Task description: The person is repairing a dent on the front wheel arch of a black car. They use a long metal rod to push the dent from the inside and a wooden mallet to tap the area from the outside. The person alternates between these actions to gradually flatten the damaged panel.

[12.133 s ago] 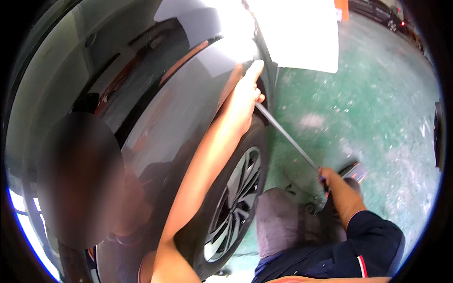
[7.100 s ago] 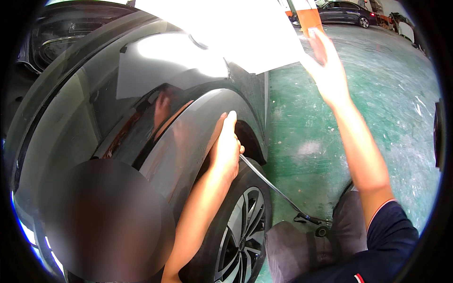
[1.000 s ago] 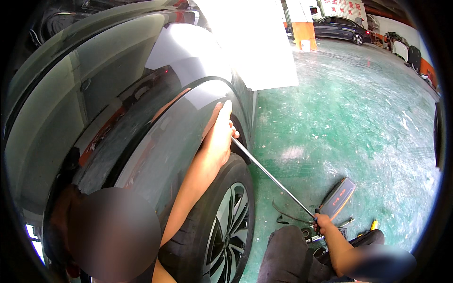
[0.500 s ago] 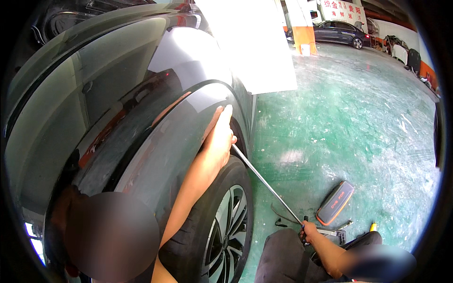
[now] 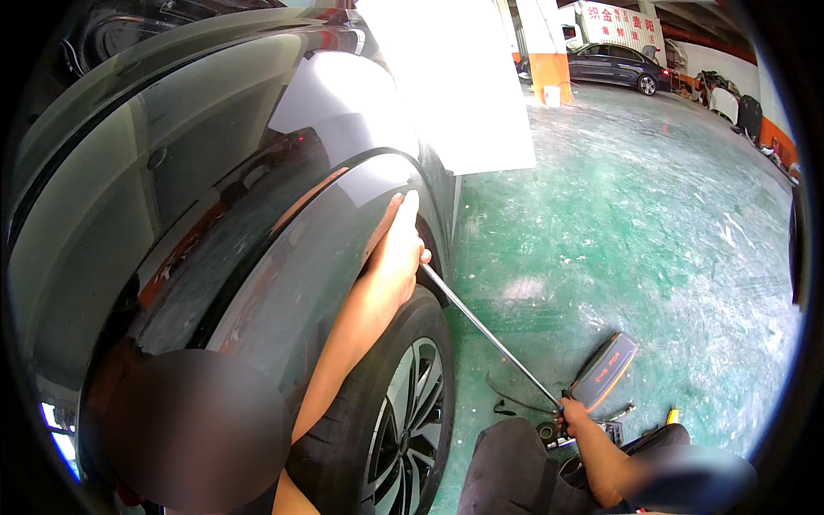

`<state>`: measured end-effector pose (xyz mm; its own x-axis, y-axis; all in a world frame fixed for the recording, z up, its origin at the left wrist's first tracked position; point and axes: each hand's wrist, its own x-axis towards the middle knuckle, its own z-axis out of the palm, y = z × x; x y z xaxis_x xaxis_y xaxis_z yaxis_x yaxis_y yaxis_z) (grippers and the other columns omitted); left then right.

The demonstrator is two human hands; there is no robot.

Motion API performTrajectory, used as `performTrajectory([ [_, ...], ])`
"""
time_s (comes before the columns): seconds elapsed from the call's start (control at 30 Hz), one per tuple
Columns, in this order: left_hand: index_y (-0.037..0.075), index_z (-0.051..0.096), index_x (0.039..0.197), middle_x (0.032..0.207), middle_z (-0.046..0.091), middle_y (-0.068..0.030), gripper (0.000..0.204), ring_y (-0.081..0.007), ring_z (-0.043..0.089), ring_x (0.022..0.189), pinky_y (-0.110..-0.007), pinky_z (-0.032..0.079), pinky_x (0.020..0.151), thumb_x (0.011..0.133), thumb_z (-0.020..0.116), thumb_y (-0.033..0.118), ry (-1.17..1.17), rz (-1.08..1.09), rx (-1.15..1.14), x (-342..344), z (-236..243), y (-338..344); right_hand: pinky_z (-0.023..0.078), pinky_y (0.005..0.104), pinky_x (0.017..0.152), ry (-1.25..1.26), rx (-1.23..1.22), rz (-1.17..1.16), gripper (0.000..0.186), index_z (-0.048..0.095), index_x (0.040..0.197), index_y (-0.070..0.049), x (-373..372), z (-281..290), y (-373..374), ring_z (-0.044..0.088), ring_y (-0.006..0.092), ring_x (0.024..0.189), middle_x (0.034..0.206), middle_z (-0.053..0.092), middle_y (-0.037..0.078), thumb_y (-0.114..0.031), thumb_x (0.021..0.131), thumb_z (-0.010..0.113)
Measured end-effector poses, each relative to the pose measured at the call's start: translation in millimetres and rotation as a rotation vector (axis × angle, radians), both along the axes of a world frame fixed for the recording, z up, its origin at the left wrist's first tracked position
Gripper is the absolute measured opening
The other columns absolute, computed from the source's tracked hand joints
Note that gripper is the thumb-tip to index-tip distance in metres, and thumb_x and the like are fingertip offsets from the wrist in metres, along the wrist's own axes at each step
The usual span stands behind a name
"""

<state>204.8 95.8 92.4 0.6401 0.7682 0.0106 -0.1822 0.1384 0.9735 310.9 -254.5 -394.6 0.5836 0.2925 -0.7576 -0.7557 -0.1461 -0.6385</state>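
A long shiny dent-repair rod [image 5: 491, 336] slants from the wheel arch down to the right. My right hand [image 5: 573, 417] is wrapped round the dark handle at its lower end. Up at the arch, my left hand [image 5: 396, 257] lies against the glossy dark fender [image 5: 287, 249]; one finger stretches along the paint while the others curl at the arch edge, round the rod's upper part. The rod's tip is hidden inside the arch. Just below my left forearm sits the tyre [image 5: 427, 311] with its silver and black wheel [image 5: 410, 412].
A bright white panel [image 5: 481, 103] stands beyond the fender and reflects in it. On the green floor [image 5: 669, 249] lie a grey case with orange trim [image 5: 605, 371], a yellow object [image 5: 673, 416] and some tools by my knees. Farther back are a pillar [image 5: 550, 73] and a dark car [image 5: 614, 67].
My right hand has swung the rod's handle end a little to the right, nearer the grey case. My left hand keeps its place at the arch. The view has shifted slightly.
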Motion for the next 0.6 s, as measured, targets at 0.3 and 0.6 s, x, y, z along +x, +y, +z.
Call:
performTrajectory([
  [0.3,0.019,0.053,0.124,0.065,0.030,0.0070,0.035,-0.0067,0.030,0.053,-0.028,0.036,0.053,0.099,0.065,0.040,0.051,0.046,0.031,7.5,-4.6,8.1,0.036,0.0369,0.045,0.044,-0.021,-0.032,0.020,0.050,0.080,-0.013,-27.1,-18.7,26.8,0.042,0.0177,0.050,0.065,0.044,0.004,-0.027,0.093,0.056],
  [0.6,0.019,0.054,0.114,0.064,0.030,0.0070,0.028,-0.0069,0.028,0.049,-0.028,0.035,0.052,0.098,0.065,0.040,0.045,0.083,0.029,6.6,-7.3,11.0,0.037,0.0363,0.046,0.041,0.010,-0.029,0.019,0.051,0.079,-0.013,-18.2,-5.2,12.0,0.043,0.0178,0.050,0.066,0.044,0.004,-0.026,0.090,0.058],
])
